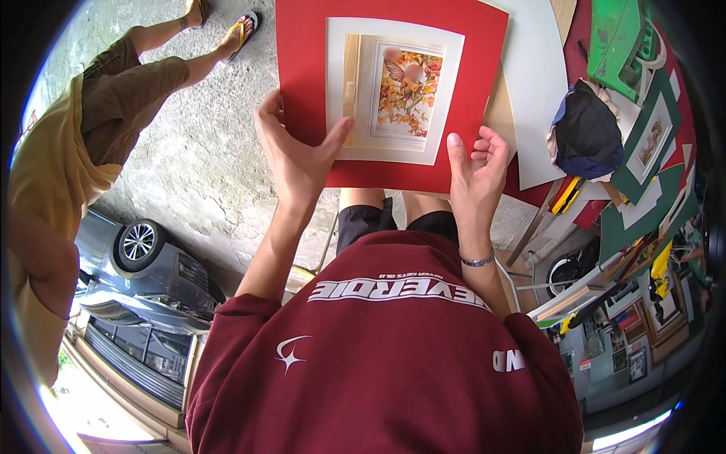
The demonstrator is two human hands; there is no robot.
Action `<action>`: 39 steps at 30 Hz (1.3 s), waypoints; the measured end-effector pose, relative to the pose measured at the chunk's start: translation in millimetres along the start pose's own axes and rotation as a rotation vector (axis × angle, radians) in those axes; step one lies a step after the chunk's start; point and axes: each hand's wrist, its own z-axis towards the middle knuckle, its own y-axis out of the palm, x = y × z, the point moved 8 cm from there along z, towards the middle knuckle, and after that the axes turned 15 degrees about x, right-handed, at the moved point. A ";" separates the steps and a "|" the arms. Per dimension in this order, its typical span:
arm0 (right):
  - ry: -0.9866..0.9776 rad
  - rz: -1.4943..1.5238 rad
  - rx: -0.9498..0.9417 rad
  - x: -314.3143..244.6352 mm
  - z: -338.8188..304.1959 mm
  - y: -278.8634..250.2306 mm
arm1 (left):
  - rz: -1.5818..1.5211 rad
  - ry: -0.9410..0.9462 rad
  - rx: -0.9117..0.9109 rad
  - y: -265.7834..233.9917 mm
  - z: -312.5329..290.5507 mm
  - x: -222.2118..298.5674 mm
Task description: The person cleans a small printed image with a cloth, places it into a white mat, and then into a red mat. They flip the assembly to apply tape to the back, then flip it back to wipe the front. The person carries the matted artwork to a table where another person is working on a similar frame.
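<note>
A red picture mat [304, 68] is held up in front of me, with a white inner border around its window. Inside the window sits a small print [411, 94] of a winged figure among orange and yellow leaves, with a strip of pale wood-coloured material along its left side. My left hand [296, 155] grips the mat's left edge, thumb reaching over the front to the window, fingers partly hidden behind. At the lower right corner is my right hand [478, 170], its thumb raised against the red face and its fingers loosely curled beside the edge, apart from the thumb.
On the right, a worktable carries white board [538, 113], a dark cloth cap [588, 129], a green tool or case [616, 45] and green mats [643, 189]. Another person's sandalled foot [240, 34] is at the upper left. A parked car [162, 265] stands at the left.
</note>
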 end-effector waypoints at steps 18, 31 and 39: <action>-0.094 0.370 0.060 -16.0 -7.0 -15.0 | 0.393 0.664 -0.439 57.0 -25.5 87.4; 0.027 0.497 -0.036 11.8 23.3 -22.8 | -0.481 -0.225 -0.150 -2.2 13.5 14.4; -0.173 0.167 0.086 15.5 28.2 -12.2 | -0.129 -0.121 -0.102 10.6 13.1 -0.1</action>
